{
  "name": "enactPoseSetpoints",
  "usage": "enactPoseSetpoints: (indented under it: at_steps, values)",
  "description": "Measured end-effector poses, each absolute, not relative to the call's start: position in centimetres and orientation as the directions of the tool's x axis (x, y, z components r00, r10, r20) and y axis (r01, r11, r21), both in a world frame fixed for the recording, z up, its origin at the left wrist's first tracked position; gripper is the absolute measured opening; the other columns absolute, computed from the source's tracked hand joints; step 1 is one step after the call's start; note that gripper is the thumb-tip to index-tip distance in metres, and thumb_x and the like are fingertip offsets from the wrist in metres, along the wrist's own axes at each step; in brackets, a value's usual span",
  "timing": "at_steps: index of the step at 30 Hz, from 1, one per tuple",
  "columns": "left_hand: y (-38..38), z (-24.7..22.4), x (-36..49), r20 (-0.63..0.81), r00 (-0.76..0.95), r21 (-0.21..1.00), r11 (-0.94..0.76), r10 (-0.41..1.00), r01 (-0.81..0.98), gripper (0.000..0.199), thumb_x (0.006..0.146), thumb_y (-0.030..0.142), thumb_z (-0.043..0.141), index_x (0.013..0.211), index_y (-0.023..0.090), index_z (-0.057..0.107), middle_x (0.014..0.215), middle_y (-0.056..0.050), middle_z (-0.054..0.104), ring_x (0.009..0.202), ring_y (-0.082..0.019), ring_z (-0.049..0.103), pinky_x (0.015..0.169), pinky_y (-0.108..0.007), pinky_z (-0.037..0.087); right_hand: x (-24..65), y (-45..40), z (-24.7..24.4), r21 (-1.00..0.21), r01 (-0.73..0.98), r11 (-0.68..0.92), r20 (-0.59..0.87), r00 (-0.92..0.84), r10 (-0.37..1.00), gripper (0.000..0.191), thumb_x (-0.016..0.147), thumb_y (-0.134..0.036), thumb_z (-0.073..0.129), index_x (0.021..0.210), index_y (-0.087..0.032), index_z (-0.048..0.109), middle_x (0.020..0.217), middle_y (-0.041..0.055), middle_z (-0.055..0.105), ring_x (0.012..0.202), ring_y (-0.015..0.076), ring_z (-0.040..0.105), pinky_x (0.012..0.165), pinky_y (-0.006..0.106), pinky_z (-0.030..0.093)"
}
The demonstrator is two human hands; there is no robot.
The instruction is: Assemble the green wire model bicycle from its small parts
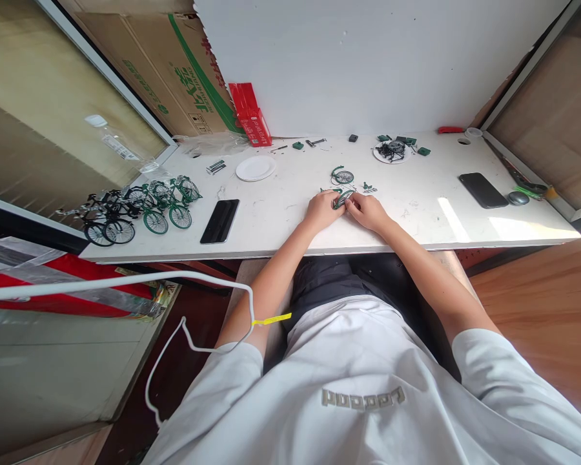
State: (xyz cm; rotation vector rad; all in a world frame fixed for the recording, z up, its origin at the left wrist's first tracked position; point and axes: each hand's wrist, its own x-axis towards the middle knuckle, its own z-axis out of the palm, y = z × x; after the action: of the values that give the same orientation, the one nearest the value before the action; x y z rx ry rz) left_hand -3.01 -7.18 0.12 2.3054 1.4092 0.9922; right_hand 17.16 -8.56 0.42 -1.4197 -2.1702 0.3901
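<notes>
Near the table's front edge, my left hand (322,209) and my right hand (366,211) meet around a small model bicycle wheel (343,199) with a green part on it. The left fingers are closed on its left side. My right thumb and fingertips pinch it from the right. Just beyond the hands lies another wheel with a curved green fender (343,175). Small green parts (368,187) rest to the right of that one. Fingers hide some of the held piece.
Several assembled model bicycles (140,206) stand at the left beside a black phone (219,221). A white plate (255,168) lies behind. At the right are a plate of dark parts (392,152), another phone (483,190) and a mouse (518,198). A white cable (184,276) hangs in front.
</notes>
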Motion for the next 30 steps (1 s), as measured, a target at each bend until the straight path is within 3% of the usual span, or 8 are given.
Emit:
enactPoseSetpoints:
  at_steps: [4, 12, 18, 25, 30]
  values:
    - [-7.14, 0.11, -3.01, 0.413, 0.297, 0.545, -0.495, 0.861, 0.677, 0.032, 0.094, 0.024, 0.078, 0.072, 0.023, 0.056, 0.087, -0.008, 0.07, 0.079, -0.022, 0.059, 0.071, -0.036, 0.036, 17.21, -8.55, 0.36, -0.505, 0.753, 0.423, 0.271, -0.327, 0.905, 0.028, 0.108, -0.042, 0.051, 0.098, -0.022, 0.067, 0.081, 0.0088, 0.074, 0.072, 0.0246, 0.058, 0.07, 0.034, 0.035]
    - [-7.17, 0.02, -3.0, 0.434, 0.299, 0.541, -0.511, 0.85, 0.668, 0.033, 0.097, 0.028, 0.077, 0.072, 0.023, 0.056, 0.087, -0.008, 0.07, 0.08, -0.023, 0.061, 0.072, -0.036, 0.037, 17.19, -8.6, 0.48, -0.486, 0.768, 0.417, 0.258, -0.33, 0.908, 0.035, 0.112, -0.046, 0.043, 0.085, -0.026, 0.056, 0.076, 0.0076, 0.067, 0.069, 0.0238, 0.052, 0.069, 0.034, 0.03]
    - [-7.13, 0.01, -3.05, 0.426, 0.296, 0.551, -0.504, 0.855, 0.665, 0.032, 0.095, 0.026, 0.077, 0.072, 0.023, 0.055, 0.088, -0.007, 0.07, 0.079, -0.022, 0.061, 0.071, -0.036, 0.037, 17.18, -8.72, 0.56, -0.522, 0.744, 0.418, 0.281, -0.313, 0.907, 0.025, 0.107, -0.043, 0.051, 0.092, -0.024, 0.061, 0.078, 0.0065, 0.069, 0.07, 0.0234, 0.055, 0.07, 0.034, 0.034]
    - [-7.15, -0.04, -3.04, 0.436, 0.295, 0.546, -0.511, 0.85, 0.665, 0.034, 0.096, 0.027, 0.078, 0.072, 0.023, 0.054, 0.087, -0.007, 0.07, 0.08, -0.022, 0.061, 0.072, -0.036, 0.038, 17.11, -8.77, 0.67, -0.491, 0.769, 0.41, 0.256, -0.323, 0.911, 0.035, 0.111, -0.044, 0.042, 0.087, -0.025, 0.059, 0.076, 0.0082, 0.068, 0.07, 0.0247, 0.053, 0.069, 0.035, 0.031]
    - [-7.21, 0.12, -3.07, 0.421, 0.298, 0.543, -0.501, 0.857, 0.674, 0.03, 0.096, 0.027, 0.078, 0.074, 0.023, 0.058, 0.09, -0.008, 0.073, 0.081, -0.023, 0.063, 0.072, -0.036, 0.039, 17.1, -8.84, 0.68, -0.513, 0.75, 0.416, 0.275, -0.316, 0.908, 0.029, 0.105, -0.045, 0.047, 0.087, -0.025, 0.058, 0.077, 0.0074, 0.068, 0.071, 0.024, 0.054, 0.07, 0.035, 0.034]
